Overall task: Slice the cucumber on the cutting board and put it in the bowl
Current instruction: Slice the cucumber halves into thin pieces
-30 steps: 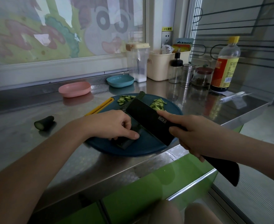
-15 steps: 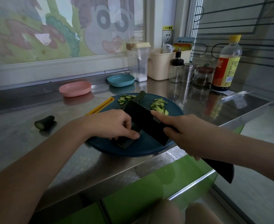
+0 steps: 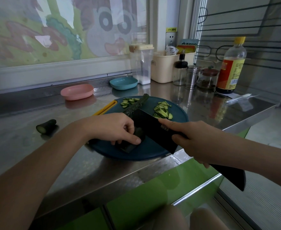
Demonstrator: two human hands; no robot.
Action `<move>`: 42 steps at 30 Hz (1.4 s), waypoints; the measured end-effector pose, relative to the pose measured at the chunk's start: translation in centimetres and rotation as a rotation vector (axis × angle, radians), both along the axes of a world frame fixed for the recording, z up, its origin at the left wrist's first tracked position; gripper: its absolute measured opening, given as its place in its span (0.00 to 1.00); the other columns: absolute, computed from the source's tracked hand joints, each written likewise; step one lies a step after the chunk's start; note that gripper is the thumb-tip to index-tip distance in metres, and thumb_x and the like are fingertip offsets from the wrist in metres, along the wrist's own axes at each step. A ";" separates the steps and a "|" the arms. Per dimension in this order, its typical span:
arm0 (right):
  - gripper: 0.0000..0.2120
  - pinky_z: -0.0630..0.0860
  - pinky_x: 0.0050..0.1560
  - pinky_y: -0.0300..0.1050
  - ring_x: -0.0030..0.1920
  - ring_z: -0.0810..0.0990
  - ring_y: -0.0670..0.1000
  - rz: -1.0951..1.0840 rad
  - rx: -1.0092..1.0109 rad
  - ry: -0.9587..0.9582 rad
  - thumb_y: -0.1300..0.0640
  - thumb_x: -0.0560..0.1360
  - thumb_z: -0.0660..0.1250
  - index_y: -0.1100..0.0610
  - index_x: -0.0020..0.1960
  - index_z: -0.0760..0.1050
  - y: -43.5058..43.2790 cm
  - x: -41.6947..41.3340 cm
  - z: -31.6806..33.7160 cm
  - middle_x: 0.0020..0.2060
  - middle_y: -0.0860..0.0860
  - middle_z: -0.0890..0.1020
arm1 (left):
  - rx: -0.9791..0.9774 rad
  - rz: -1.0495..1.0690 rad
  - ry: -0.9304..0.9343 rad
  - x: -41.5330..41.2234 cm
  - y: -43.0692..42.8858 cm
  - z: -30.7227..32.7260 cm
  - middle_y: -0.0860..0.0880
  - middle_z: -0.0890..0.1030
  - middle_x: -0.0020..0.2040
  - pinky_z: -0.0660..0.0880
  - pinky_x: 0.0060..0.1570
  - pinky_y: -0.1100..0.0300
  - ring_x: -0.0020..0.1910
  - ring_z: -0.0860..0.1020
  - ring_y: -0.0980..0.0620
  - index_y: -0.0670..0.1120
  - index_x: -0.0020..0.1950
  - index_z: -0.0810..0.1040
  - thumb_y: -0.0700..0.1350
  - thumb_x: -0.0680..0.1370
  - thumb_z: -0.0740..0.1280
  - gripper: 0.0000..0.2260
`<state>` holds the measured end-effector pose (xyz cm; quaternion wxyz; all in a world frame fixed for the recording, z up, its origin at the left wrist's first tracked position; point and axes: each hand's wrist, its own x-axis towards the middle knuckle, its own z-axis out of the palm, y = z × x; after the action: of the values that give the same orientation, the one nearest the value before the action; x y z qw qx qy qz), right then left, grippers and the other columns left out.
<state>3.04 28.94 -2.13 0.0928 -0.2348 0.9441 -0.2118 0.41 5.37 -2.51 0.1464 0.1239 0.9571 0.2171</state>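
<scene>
Lying out to the left of the left hand, a short cucumber stub (image 3: 46, 126) sits alone on the steel counter (image 3: 20, 146), its pale cut face turned toward the person. Beyond that hand, near the back wall, is a pink bowl (image 3: 77, 91), with a blue bowl (image 3: 123, 83) further right.

The left hand (image 3: 118, 128) is curled down over the cucumber (image 3: 137, 105), fingers bent and the thumb pressed against its near end, pinning it to the round blue cutting board (image 3: 153, 151). The long dark piece runs away from the hand toward the far edge of the board.

Just right of those fingers stands the black knife (image 3: 154, 131), its broad blade tilted against the cucumber between the two hands. Two heaps of green slices (image 3: 163, 110) lie on the far part of the board, one on either side of the cucumber, beyond both hands.

The right hand (image 3: 191, 140) is wrapped round the knife where blade meets handle, forefinger stretched along the blade; the handle sticks out behind the hand. The hands are close but not touching. Far beyond the right hand stands a yellow-capped bottle (image 3: 231, 67).
</scene>
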 end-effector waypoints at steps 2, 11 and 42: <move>0.25 0.80 0.27 0.46 0.17 0.73 0.46 -0.004 -0.069 -0.012 0.56 0.81 0.53 0.32 0.72 0.55 0.2 0.2 0.0 0.22 0.45 0.73 | -0.002 0.004 0.003 0.0 0.0 -0.1 0.49 0.78 0.32 0.75 0.35 0.58 0.34 0.78 0.50 0.48 0.37 0.74 0.57 0.70 0.72 0.15; 0.25 0.80 0.29 0.47 0.18 0.73 0.47 0.044 -0.099 -0.020 0.56 0.81 0.53 0.32 0.72 0.55 0.0 0.4 0.4 0.20 0.42 0.74 | -0.001 -0.003 0.009 0.0 0.1 0.0 0.48 0.78 0.33 0.74 0.31 0.61 0.33 0.77 0.50 0.46 0.37 0.74 0.56 0.71 0.72 0.14; 0.26 0.77 0.25 0.39 0.22 0.72 0.45 0.062 0.120 0.095 0.55 0.82 0.48 0.35 0.74 0.47 -1.7 0.1 -0.5 0.35 0.49 0.71 | 0.011 0.004 0.012 0.0 0.0 0.0 0.49 0.78 0.31 0.75 0.32 0.61 0.33 0.78 0.51 0.48 0.35 0.74 0.56 0.70 0.72 0.14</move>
<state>3.10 27.21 -2.66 0.0683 -0.2678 0.9507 -0.1406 0.40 5.38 -2.55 0.1395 0.1243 0.9570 0.2220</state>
